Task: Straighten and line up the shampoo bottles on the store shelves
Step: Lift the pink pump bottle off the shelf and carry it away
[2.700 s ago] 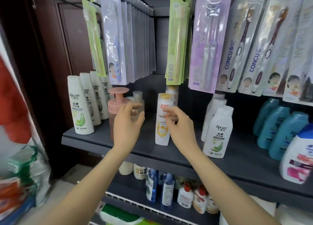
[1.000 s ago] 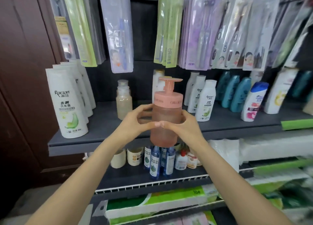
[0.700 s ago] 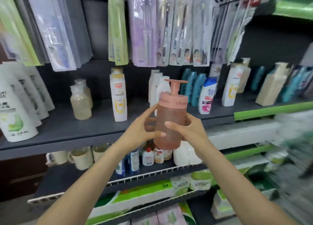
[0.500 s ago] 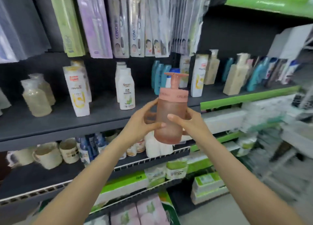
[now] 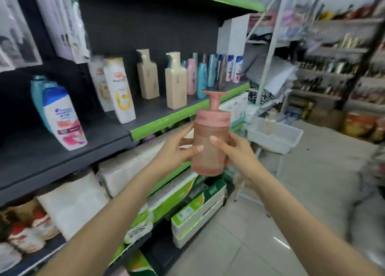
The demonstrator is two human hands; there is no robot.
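A frosted pink pump bottle is upright in the air in front of the shelving, held between both hands. My left hand grips its left side with the thumb across the front. My right hand grips its right side, thumb on the front too. On the dark shelf with a green edge strip stand a blue-capped white bottle, two white Pantene bottles, two beige pump bottles and a row of pink and blue bottles further right.
Toothbrush packs hang above the shelf at the left. White tissue packs and green boxes fill the lower shelves. A white plastic basket sits on the tiled floor to the right, with more shelving behind it.
Both hands lifted the pink pump bottle off the left end of the shelf and carried it rightwards along the aisle. My view swung right with it.
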